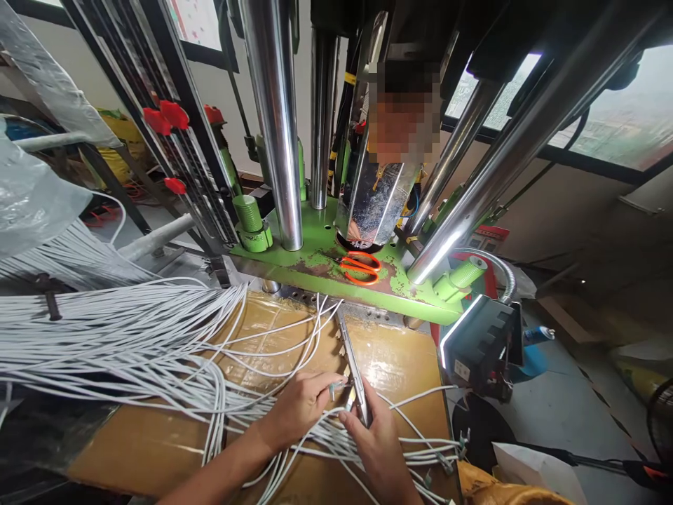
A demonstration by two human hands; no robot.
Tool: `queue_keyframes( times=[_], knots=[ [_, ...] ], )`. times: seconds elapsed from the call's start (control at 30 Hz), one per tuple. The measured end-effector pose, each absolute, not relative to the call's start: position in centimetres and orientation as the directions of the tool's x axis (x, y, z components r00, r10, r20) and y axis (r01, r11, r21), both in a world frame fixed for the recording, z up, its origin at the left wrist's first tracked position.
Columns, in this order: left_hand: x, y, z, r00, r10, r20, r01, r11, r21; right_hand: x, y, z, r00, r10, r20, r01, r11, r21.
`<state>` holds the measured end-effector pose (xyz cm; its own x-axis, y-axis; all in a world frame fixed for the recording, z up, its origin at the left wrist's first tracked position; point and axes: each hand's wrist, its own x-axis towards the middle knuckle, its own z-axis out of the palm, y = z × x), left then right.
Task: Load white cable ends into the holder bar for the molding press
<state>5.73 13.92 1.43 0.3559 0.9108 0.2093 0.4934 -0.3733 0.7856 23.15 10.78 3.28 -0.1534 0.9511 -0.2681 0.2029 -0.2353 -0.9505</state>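
Observation:
My left hand [302, 407] is closed, pinching a small greenish cable connector [334, 387] between thumb and fingertips. My right hand [379, 433] is wrapped round the near end of a long grey metal bar [353, 355]. Small pale pieces line the bar's left side, and its far end lies close to the green machine plate. The connector is beside the bar near my right thumb; whether it touches the bar I cannot tell. Under and around both hands run several white cables [252, 403], some ending in connectors [446, 459] at the right.
Brown cardboard [389, 351] covers the work surface. Orange-handled scissors [362, 266] lie on the green machine plate [315, 270], between polished columns [278, 140]. A thick cable bundle [105, 337] fills the left side. A dark box [481, 344] stands at right. A person appears mirrored in a shiny column.

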Motion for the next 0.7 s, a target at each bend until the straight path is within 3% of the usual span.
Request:
queue_keyframes(
  times=[0.1, 0.2, 0.3, 0.37, 0.5, 0.6, 0.7],
  knots=[
    [6.3, 14.0, 2.1, 0.201, 0.978, 0.062, 0.437, -0.146, 0.887, 23.1, 11.0, 3.1, -0.143, 0.947, -0.288, 0.169, -0.264, -0.95],
    [6.3, 13.9, 2.4, -0.005, 0.994, -0.11, 0.202, 0.109, 0.973, 23.0, 11.2, 2.7, -0.112, 0.941, -0.319, 0.17, -0.298, -0.939],
    [5.5, 14.0, 2.3, -0.06, 0.986, -0.154, -0.031, 0.152, 0.988, 22.9, 11.3, 2.6, -0.093, 0.944, -0.316, 0.202, -0.293, -0.935],
    [5.0, 14.2, 2.3, -0.043, 0.981, -0.188, -0.091, 0.184, 0.979, 22.8, 11.3, 2.7, -0.088, 0.942, -0.325, 0.192, -0.304, -0.933],
    [4.5, 15.1, 2.8, 0.052, 0.976, -0.212, 0.051, 0.21, 0.976, 22.7, 11.2, 3.0, -0.093, 0.94, -0.329, 0.178, -0.31, -0.934],
    [4.5, 15.9, 3.0, 0.148, 0.988, -0.038, 0.322, -0.012, 0.947, 22.8, 11.2, 2.7, -0.079, 0.942, -0.326, 0.196, -0.306, -0.932],
    [4.5, 16.5, 2.5, 0.247, 0.954, 0.172, 0.469, -0.273, 0.84, 23.1, 11.1, 2.1, -0.089, 0.945, -0.315, 0.217, -0.291, -0.932]
  ],
)
